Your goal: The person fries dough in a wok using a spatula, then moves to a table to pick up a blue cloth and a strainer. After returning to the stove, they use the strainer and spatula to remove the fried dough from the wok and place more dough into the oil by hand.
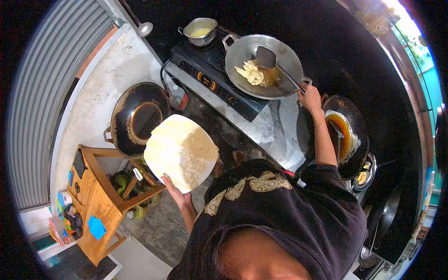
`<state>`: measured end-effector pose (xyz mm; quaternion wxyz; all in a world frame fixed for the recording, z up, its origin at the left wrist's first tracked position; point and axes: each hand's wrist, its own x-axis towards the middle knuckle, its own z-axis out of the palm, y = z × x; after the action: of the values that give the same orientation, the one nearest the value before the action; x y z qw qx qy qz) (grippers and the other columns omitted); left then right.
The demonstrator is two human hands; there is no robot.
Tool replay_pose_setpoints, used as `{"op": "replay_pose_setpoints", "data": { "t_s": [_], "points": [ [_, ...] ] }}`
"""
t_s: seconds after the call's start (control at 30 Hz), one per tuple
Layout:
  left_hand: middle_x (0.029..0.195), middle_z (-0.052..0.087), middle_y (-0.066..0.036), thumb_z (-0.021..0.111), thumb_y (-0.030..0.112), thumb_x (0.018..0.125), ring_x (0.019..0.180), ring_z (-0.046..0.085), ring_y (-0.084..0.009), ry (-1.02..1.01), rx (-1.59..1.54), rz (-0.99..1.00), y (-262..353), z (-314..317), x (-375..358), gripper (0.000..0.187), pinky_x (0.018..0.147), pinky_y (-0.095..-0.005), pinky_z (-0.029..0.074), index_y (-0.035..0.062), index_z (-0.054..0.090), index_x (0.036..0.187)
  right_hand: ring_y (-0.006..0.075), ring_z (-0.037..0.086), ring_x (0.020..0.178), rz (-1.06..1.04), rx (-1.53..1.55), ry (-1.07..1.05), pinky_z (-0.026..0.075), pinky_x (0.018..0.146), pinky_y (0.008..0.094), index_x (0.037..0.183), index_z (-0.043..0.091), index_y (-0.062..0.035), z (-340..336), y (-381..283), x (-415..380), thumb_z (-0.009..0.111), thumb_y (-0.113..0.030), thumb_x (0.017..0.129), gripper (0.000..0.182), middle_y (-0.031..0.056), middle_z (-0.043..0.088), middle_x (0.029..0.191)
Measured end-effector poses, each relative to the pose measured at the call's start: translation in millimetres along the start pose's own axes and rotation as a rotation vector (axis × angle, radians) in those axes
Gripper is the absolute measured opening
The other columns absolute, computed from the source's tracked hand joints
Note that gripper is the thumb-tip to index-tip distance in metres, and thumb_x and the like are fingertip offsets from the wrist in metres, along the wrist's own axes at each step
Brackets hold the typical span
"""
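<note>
My left hand (pixel 175 192) grips the near edge of a white plate (pixel 187 185), away from the stove. Pale, floury stuff (pixel 198 149) covers much of the plate; bright light hides some detail. My right hand (pixel 310 99) is closed around the handle of a dark spatula (pixel 266 58), close to the wok's right handle. The spatula's blade is inside a grey wok (pixel 240 51), touching or just over a pale, soft-looking clump (pixel 249 73) that lies beside some brownish liquid.
A gas stove (pixel 217 83) supports the wok and a small metal pot (pixel 200 39) with yellow liquid. A dark wok (pixel 123 112) is at left; another pan (pixel 357 126) with brown liquid stands by my right arm. A wooden table (pixel 100 210) occupies the lower left.
</note>
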<state>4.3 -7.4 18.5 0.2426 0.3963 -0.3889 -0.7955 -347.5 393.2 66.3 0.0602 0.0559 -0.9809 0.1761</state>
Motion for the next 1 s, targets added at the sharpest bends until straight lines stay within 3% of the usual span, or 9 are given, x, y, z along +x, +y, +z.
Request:
{"op": "replay_pose_setpoints", "data": {
  "t_s": [0.1, 0.2, 0.37, 0.5, 0.77, 0.87, 1.0],
  "points": [
    [0.14, 0.031, -0.011, 0.036, 0.057, 0.09, 0.125, 0.036, -0.0284, -0.028, -0.006, 0.024, -4, -3, 3, 0.072, 0.099, -0.0435, 0.035, 0.0072, 0.023, 0.14, 0.0363, 0.061, 0.087, 0.057, -0.103, -0.038, 0.048, 0.075, 0.0409, 0.102, 0.066, -0.0076, 14, 23, 9, 0.063, -0.016, 0.075, 0.029, 0.0231, 0.063, 0.087],
    [0.141, 0.031, -0.011, 0.036, 0.057, 0.09, 0.125, 0.035, -0.0287, -0.027, -0.003, 0.032, -3, -1, -1, 0.073, 0.099, -0.0432, 0.035, 0.0065, 0.022, 0.14, 0.0339, 0.064, 0.076, 0.0, -0.142, -0.008, 0.05, 0.07, 0.039, 0.103, 0.065, -0.0049, 43, 61, 17, 0.063, -0.016, 0.075, 0.03, 0.0218, 0.064, 0.078],
    [0.142, 0.029, -0.011, 0.036, 0.057, 0.09, 0.126, 0.034, -0.0282, -0.028, -0.041, 0.019, 0, 4, -4, 0.073, 0.102, -0.0421, 0.033, 0.0059, 0.022, 0.14, 0.0177, 0.06, 0.051, 0.118, 0.054, -0.197, 0.048, 0.049, 0.031, 0.104, 0.064, -0.0019, 53, 87, 11, 0.06, -0.017, 0.081, 0.028, 0.012, 0.063, 0.065],
    [0.143, 0.026, -0.012, 0.036, 0.057, 0.09, 0.128, 0.033, -0.0277, -0.006, -0.003, 0.01, 0, 0, -2, 0.076, 0.103, -0.0416, 0.031, 0.003, 0.02, 0.141, 0.01, 0.054, 0.045, 0.237, 0.237, -0.388, 0.043, 0.04, 0.0254, 0.106, 0.063, -0.0006, 29, 63, 4, 0.058, -0.017, 0.083, 0.029, 0.0059, 0.061, 0.061],
    [0.144, 0.025, -0.013, 0.033, 0.056, 0.091, 0.129, 0.031, -0.0264, 0.039, 0.093, 0.036, 7, 14, -8, 0.075, 0.104, -0.0413, 0.03, 0.0016, 0.018, 0.141, 0.0098, 0.051, 0.043, 0.299, 0.435, -0.382, 0.04, 0.038, 0.0253, 0.11, 0.059, 0.0006, 30, 53, 9, 0.058, -0.018, 0.083, 0.033, 0.0041, 0.057, 0.058],
    [0.139, 0.033, -0.014, 0.039, 0.055, 0.09, 0.122, 0.04, -0.0304, 0.008, -0.009, 0.012, 3, 3, -2, 0.072, 0.095, -0.0448, 0.04, 0.0075, 0.021, 0.14, 0.0098, 0.05, 0.042, 0.352, 0.465, -0.434, 0.041, 0.038, 0.0251, 0.109, 0.06, 0.001, 39, 49, 15, 0.057, -0.018, 0.084, 0.032, 0.0043, 0.057, 0.059],
    [0.139, 0.033, -0.014, 0.038, 0.056, 0.09, 0.121, 0.041, -0.0315, -0.01, -0.014, 0.012, 5, 8, -4, 0.072, 0.094, -0.0464, 0.041, 0.0081, 0.02, 0.14, 0.0097, 0.049, 0.042, 0.403, 0.492, -0.551, 0.041, 0.037, 0.0248, 0.105, 0.06, 0.0018, 39, 40, 22, 0.054, -0.016, 0.085, 0.028, 0.0048, 0.058, 0.06]
  ]
}}
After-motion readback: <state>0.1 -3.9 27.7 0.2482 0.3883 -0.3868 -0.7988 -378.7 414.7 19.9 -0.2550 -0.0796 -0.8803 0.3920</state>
